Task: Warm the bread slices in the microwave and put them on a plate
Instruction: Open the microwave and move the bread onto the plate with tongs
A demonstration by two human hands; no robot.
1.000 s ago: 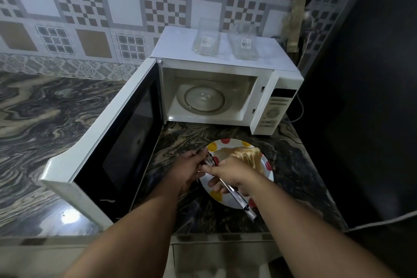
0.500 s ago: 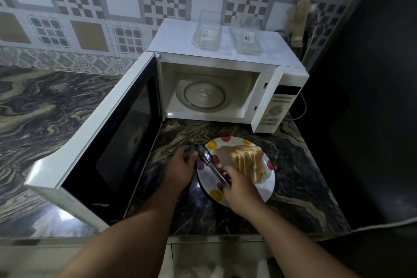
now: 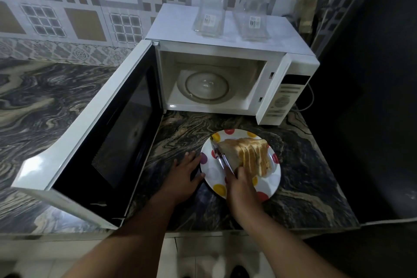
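Nearby, open microwave door (image 3: 94, 142) beside plate (image 3: 274, 178).

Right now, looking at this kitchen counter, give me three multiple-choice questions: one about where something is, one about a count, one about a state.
1. Where are the bread slices?
A. on the microwave turntable
B. on the polka-dot plate
C. on top of the microwave

2. How many clear glass containers stand on the microwave?
A. one
B. two
C. four

3. What state is the microwave door in?
A. swung open
B. shut
C. removed

Answers:
1 B: the slices lean together on the plate, which sits on the marble counter; the turntable is bare.
2 B: two containers sit side by side, each with a barcode label.
3 A: the door stands wide and the cavity is exposed.
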